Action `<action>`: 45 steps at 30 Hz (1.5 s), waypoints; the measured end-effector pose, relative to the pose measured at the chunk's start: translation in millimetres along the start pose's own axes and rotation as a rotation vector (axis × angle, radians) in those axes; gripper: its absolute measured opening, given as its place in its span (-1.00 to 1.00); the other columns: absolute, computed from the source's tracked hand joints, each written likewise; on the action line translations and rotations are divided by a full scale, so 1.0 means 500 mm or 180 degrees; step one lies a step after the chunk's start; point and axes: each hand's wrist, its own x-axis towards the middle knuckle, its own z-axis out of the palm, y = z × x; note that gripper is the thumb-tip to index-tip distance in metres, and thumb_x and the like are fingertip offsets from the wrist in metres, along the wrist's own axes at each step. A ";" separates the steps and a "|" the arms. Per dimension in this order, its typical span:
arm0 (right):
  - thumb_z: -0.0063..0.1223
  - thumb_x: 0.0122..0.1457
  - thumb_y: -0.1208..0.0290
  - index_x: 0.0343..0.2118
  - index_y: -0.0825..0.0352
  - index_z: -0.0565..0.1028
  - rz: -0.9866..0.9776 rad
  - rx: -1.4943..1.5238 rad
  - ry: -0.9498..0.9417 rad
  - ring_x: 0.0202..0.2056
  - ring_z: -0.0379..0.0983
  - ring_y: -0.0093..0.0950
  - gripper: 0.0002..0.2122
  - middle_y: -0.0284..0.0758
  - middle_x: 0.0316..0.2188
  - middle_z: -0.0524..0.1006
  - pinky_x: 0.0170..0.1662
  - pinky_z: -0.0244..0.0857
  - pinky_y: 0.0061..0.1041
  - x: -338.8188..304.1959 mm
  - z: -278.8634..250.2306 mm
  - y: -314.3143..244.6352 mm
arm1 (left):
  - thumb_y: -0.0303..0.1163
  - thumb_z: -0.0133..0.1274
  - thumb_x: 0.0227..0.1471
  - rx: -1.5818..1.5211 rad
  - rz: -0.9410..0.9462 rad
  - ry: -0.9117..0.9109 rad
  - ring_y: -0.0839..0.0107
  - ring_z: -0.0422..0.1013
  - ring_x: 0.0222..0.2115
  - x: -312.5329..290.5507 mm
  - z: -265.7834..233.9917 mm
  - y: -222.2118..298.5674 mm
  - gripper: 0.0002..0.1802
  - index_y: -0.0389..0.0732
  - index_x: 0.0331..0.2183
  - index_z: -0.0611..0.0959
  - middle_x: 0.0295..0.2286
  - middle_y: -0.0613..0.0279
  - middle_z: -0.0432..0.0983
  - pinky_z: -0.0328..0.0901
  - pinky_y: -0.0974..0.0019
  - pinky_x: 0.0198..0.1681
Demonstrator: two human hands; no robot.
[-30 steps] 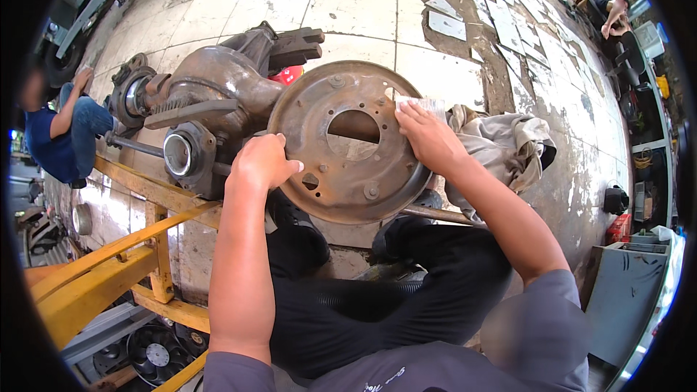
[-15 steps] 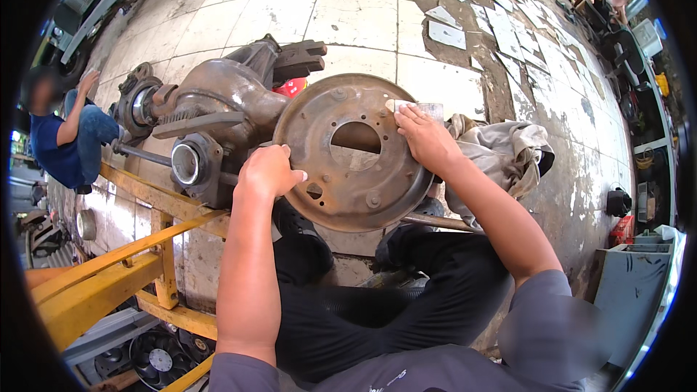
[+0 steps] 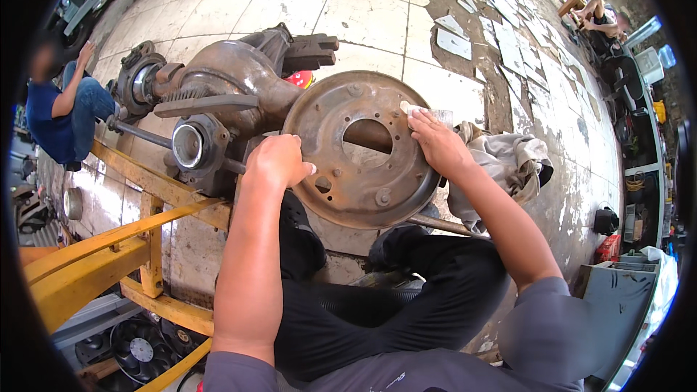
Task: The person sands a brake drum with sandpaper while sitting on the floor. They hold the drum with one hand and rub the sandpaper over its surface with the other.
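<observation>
A round, rusty brake backing plate (image 3: pixel 325 112) with a large centre hole stands tilted in front of my knees. My left hand (image 3: pixel 277 161) is closed on its left rim, thumb on the face. My right hand (image 3: pixel 443 147) presses a pale, folded piece of what looks like sandpaper (image 3: pixel 443 115) against the upper right of the plate. The fingers lie over the piece and partly hide it. Left of the plate sits a big brown axle housing (image 3: pixel 229 65). A wire brush (image 3: pixel 207 106) rests on top of the metal parts there.
A crumpled grey cloth (image 3: pixel 512 163) lies right of the plate, near a metal rod (image 3: pixel 454 225). The yellow steel frame (image 3: pixel 94 272) runs along my left. Another person (image 3: pixel 62 112) squats at the far left. Broken tiles (image 3: pixel 454 43) lie ahead, and a grey cabinet (image 3: pixel 617 312) stands at right.
The whole view has shifted slightly, so the plate appears a little higher and farther right. Both hands keep about the same places on the plate.
</observation>
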 end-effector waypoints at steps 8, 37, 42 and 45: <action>-0.12 0.33 0.42 0.12 0.42 0.40 0.0007 -0.0203 -0.0281 0.28 0.19 -0.19 -0.66 -0.07 0.19 0.37 0.31 0.11 -0.27 -0.011 -0.022 -0.009 | -0.11 0.28 -0.05 -0.0233 0.0001 -0.0194 0.10 0.38 0.08 0.002 -0.003 -0.007 -0.26 -0.29 0.10 0.51 0.01 -0.07 0.48 0.27 0.13 0.17; -0.06 0.29 0.43 0.07 0.40 0.44 -0.0524 0.0023 -0.0093 0.25 0.24 -0.19 -0.68 -0.08 0.16 0.41 0.27 0.17 -0.25 -0.021 0.006 -0.004 | -0.08 0.28 -0.01 -0.0144 -0.0073 -0.0017 0.13 0.44 0.03 -0.009 -0.011 0.000 -0.45 -0.20 -0.04 0.63 -0.04 0.07 0.55 0.34 0.12 0.09; -0.05 0.30 0.40 0.09 0.37 0.44 0.0147 -0.0045 -0.0011 0.26 0.24 -0.21 -0.67 -0.11 0.17 0.40 0.29 0.14 -0.29 -0.008 -0.016 0.005 | -0.10 0.26 0.01 -0.0040 0.0048 0.0031 0.13 0.44 0.02 -0.009 0.000 0.001 -0.46 -0.22 -0.04 0.62 -0.05 0.04 0.55 0.34 0.11 0.10; -0.07 0.31 0.41 0.09 0.37 0.44 -0.0598 -0.0041 -0.0071 0.25 0.25 -0.21 -0.67 -0.12 0.18 0.39 0.29 0.14 -0.26 -0.033 0.008 -0.007 | -0.10 0.25 0.01 0.0002 0.0030 0.0030 0.11 0.45 0.01 -0.013 -0.004 0.007 -0.46 -0.26 -0.05 0.62 -0.07 0.01 0.56 0.34 0.10 0.09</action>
